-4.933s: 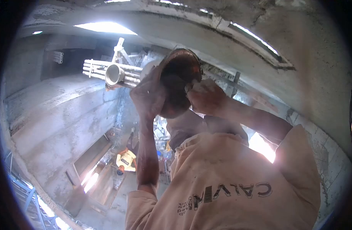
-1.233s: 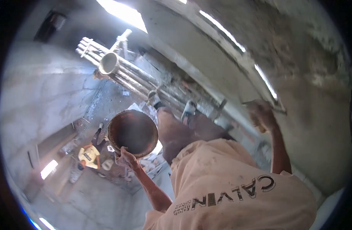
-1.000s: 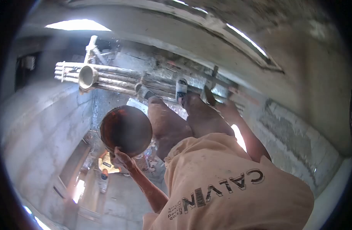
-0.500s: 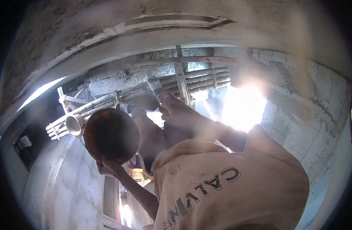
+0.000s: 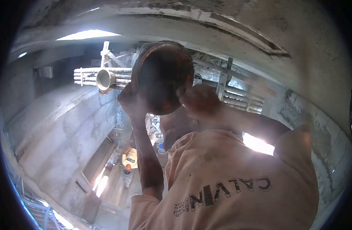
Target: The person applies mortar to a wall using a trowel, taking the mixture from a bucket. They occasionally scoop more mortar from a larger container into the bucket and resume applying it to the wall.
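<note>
A dark round bucket (image 5: 162, 78) with a reddish-brown rim hangs tilted in front of me at chest height. My left hand (image 5: 130, 101) grips its left lower side, the fingers partly hidden behind it. At the bucket's right edge, my right hand (image 5: 202, 101) is closed and close against the rim. A small grey rounded end (image 5: 198, 78) shows just above that fist, perhaps part of a hand tool; most of it is hidden. The bucket's inside is too dark to make out.
Bamboo poles tied together (image 5: 241, 97) run across behind the bucket, with a pale round pot (image 5: 105, 79) at their left end. A person in a yellow shirt (image 5: 130, 158) is far below. Rough plastered walls (image 5: 68, 142) and a concrete ceiling surround me.
The bucket and my left hand have risen and moved right. My right hand, earlier apart from the bucket with a grey hand tool raised, is now at its rim. The camera view has turned.
</note>
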The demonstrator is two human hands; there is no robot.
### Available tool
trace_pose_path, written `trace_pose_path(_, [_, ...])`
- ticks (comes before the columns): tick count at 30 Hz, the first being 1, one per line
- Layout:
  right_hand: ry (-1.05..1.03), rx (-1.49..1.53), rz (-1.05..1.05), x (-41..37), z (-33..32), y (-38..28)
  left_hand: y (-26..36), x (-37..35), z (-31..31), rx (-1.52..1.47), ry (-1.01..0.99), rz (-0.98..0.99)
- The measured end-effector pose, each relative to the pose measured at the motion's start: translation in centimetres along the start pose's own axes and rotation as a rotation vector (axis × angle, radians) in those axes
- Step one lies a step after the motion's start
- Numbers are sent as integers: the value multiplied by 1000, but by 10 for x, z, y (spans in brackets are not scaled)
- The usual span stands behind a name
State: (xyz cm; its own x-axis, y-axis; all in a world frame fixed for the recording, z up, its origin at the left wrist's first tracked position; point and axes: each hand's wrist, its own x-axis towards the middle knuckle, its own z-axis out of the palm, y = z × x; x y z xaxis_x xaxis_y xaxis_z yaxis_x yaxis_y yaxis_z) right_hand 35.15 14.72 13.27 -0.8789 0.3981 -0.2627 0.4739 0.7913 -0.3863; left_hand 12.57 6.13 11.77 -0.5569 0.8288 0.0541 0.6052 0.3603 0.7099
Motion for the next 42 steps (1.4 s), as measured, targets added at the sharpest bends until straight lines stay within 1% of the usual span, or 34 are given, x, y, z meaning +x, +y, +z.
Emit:
trace_pose_path(1, [169,-25,-29,12,5,7,1,5,-5,-140,15,-64])
trace_pose_path(2, [340,-48,-60,31,17,25,-12,6,-8,-35,-16,-78])
trace_pose_path(3, [514,-70,-98,44,22,32,-4,10,-7,-128,39,-82])
trace_pose_path(4, [437,-351,-177,47,31,20,8,14,-3,-215,94,-80])
trace_pose_path(5, [370,-255,-212,44,23,11,15,19,-4,-303,139,-68])
trace_pose_path(7, [206,-65,-277,32,-10,-3,8,18,-14,-265,125,-92])
trace_pose_path(8, [368,-172,-151,36,-28,-7,4,17,-18,-249,123,-106])
trace_pose_path(9, [356,-201,-153,46,-26,-3,0,16,-22,-243,122,-97])
trace_pose_path(11, [345,-252,-167,70,-5,13,-3,14,-28,-247,134,-94])
trace_pose_path(12, [422,-469,-298,63,2,4,-2,13,-32,-262,144,-101])
trace_pose_path(13, [371,-350,-266,58,0,4,3,17,-32,-312,167,-120])
trace_pose_path(14, [305,-231,-242,53,-24,-7,4,18,-35,-364,194,-151])
trace_pose_path(15, [223,-105,-205,47,-34,-15,0,15,-39,-375,140,-137])
trace_pose_path(16, [304,-114,-175,57,-31,-8,-5,12,-42,-387,84,-123])
trace_pose_path(17, [312,-186,-227,58,-26,-11,-8,12,-44,-397,37,-102])
trace_pose_path(19, [355,-327,-327,67,-9,-22,-18,18,-46,-464,59,-110])
trace_pose_path(21, [353,-159,-333,61,-15,-40,-17,17,-54,-551,76,-137])
trace_pose_path(22, [220,-101,-222,62,-28,-36,-15,13,-58,-606,93,-158])
trace_pose_path(23, [75,-40,-112,61,-40,-37,-15,7,-59,-566,117,-172])
trace_pose_path(24, [305,-85,-94,68,-37,-27,-16,1,-59,-526,140,-187])
trace_pose_path(27, [108,-71,-206,81,12,-26,-26,-1,-53,-180,172,-123])
trace_pose_path(28, [220,14,-374,78,15,-21,-34,0,-50,-120,183,-97])
trace_pose_path(30, [136,89,-136,79,-18,-29,-33,-13,-58,47,182,-129])
trace_pose_path(31, [95,126,-12,81,-29,-30,-37,-21,-56,-31,219,-182])
trace_pose_path(32, [146,146,13,84,-4,-10,-44,-21,-51,-110,273,-214])
trace_pose_path(34, [-126,180,-48,81,4,-29,-41,-17,-42,-291,328,-244])
trace_pose_path(35, [-262,200,-73,80,3,-39,-40,-11,-44,-174,329,-226])
trace_pose_path(36, [-66,220,-152,79,0,-45,-37,-7,-49,-57,319,-214])
trace_pose_path(37, [-47,210,-68,79,-7,-43,-37,-9,-51,59,302,-210])
trace_pose_path(38, [-30,202,13,87,-32,-46,-42,-12,-55,33,325,-13])
trace_pose_path(39, [2,189,85,103,-47,-44,-39,-12,-62,55,303,-12])
trace_pose_path(40, [-26,162,79,115,-24,-15,-32,-11,-74,77,279,-4])
trace_pose_path(41, [-149,369,159,114,-38,-21,-25,-10,-86,99,259,5])
trace_pose_path(42, [-281,569,232,110,-61,-32,-19,-10,-94,-33,266,-22])
